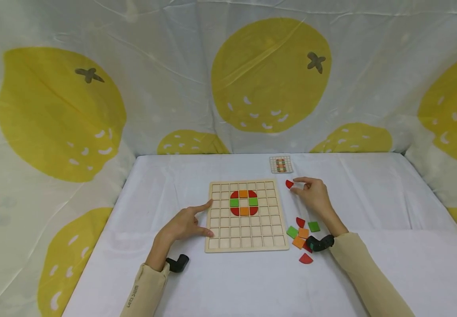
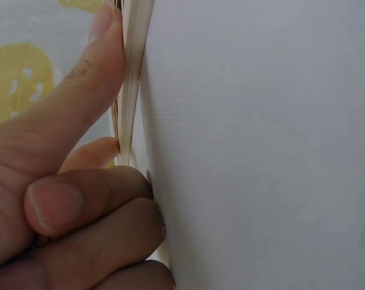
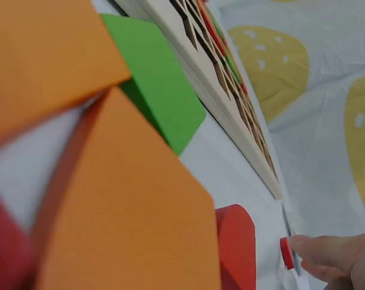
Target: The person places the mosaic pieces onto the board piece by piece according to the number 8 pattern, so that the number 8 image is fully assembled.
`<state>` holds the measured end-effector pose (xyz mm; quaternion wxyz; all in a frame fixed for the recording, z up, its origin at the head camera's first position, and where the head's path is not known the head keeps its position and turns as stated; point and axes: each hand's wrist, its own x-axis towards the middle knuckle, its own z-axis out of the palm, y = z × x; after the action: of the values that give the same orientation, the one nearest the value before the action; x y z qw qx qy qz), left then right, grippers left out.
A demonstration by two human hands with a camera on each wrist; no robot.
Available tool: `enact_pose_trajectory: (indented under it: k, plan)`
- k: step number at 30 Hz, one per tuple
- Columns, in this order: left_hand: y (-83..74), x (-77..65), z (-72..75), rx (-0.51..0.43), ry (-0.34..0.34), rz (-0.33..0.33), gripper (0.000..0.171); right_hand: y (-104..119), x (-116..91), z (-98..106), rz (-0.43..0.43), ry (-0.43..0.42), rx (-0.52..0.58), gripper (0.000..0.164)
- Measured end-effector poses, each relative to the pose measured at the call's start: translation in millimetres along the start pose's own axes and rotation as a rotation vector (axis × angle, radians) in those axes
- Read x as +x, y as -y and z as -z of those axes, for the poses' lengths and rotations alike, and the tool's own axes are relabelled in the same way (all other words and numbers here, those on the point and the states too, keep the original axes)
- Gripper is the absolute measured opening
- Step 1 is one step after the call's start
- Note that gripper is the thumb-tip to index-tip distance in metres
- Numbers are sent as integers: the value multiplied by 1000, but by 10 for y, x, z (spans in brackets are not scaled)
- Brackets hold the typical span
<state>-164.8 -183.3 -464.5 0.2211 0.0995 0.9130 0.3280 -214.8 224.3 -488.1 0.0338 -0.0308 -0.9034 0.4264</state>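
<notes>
A square wooden grid board lies on the cloth, with red rounded corner tiles, orange square tiles and green square tiles set as a ring in its upper middle. My left hand touches the board's left edge with extended thumb and index finger; in the left wrist view its other fingers are bent. To the right of the board, my right hand pinches a red quarter-circle tile between thumb and index finger, just above or on the cloth; I cannot tell which.
Loose tiles lie right of the board: a green square, an orange square, a red quarter-circle and several others, partly beneath my right wrist. A small pattern card lies behind the board. Lemon-print cloth hangs around the table.
</notes>
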Motion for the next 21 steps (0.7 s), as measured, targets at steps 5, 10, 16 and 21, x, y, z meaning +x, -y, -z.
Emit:
enact_pose_trajectory:
  k: [5, 10, 16, 21]
  plan:
    - [13, 6, -4, 6, 2, 1, 108, 0, 79, -45, -18, 16, 3, 35]
    - [2, 4, -6, 8, 2, 7, 108, 19, 91, -61, -45, 21, 11, 29]
    - [-19, -10, -5, 2, -4, 10, 108, 49, 64, -67, -58, 3, -14, 28]
    - [-24, -13, -3, 10, -7, 4, 108, 77, 30, -65, -61, -35, -54, 28]
